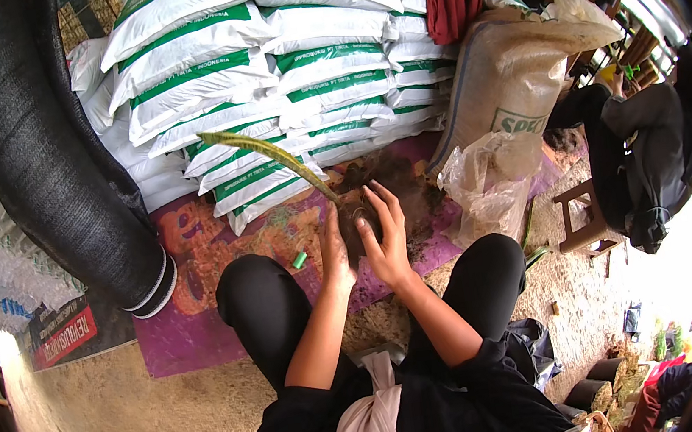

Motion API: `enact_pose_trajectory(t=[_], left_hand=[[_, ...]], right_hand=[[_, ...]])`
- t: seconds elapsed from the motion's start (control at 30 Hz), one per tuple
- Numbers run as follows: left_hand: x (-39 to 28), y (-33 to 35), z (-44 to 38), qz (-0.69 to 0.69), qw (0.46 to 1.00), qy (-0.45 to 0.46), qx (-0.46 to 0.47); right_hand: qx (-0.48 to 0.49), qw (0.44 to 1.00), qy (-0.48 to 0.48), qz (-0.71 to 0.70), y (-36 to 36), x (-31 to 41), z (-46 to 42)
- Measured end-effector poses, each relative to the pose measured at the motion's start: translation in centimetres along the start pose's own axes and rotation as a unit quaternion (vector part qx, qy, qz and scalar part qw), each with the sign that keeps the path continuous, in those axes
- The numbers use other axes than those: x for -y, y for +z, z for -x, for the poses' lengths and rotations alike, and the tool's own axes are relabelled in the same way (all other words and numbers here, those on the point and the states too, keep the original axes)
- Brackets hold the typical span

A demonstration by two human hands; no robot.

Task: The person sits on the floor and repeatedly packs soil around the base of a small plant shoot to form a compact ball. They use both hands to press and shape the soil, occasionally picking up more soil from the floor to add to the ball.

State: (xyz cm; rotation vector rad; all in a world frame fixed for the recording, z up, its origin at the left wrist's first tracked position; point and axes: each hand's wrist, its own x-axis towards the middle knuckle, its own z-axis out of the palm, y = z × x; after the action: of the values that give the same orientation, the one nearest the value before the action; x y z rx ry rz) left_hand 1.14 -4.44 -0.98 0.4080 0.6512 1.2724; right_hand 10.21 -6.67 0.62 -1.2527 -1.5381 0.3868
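Note:
Between my two palms sits a dark root ball of soil (357,218), with one long yellow-edged leaf (275,153), like a snake plant's, rising from it and leaning to the upper left. My left hand (336,246) presses flat on the ball's left side. On its right side my right hand (384,234) is cupped, fingers slightly spread. Loose dark soil (417,192) lies just beyond and to the right, on a purple printed sheet (200,341). A small green object (300,259) rests on the sheet left of my hands.
White-and-green sacks (329,64) are stacked ahead. A black mesh roll (51,160) stands at the left. To the right are a large woven sack (496,71), a crumpled clear plastic bag (486,181) and a brown stool (583,214) beside a person in dark clothing (650,136). Black pots (590,393) lie at lower right.

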Motion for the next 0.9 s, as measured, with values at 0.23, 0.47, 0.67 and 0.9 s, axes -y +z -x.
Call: enact_pose_trajectory(t=[0.23, 0.47, 0.67, 0.9], left_hand=[[-0.5, 0.2, 0.4, 0.003, 1.0, 0.019, -0.014], [-0.1, -0.5, 0.4, 0.14, 0.984, -0.039, 0.102], [0.2, 0.4, 0.7, 0.097, 0.993, -0.056, 0.048], [0.6, -0.6, -0.3, 0.055, 0.997, -0.057, -0.005]], right_hand=[[-0.041, 0.985, 0.067, -0.152, -0.1, 0.5, -0.8], [-0.024, 0.999, -0.023, -0.041, 0.3, 0.9, 0.5], [-0.072, 0.994, -0.022, -0.077, 0.6, 0.5, 0.3], [-0.057, 0.993, 0.014, -0.098, 0.7, -0.1, -0.4]])
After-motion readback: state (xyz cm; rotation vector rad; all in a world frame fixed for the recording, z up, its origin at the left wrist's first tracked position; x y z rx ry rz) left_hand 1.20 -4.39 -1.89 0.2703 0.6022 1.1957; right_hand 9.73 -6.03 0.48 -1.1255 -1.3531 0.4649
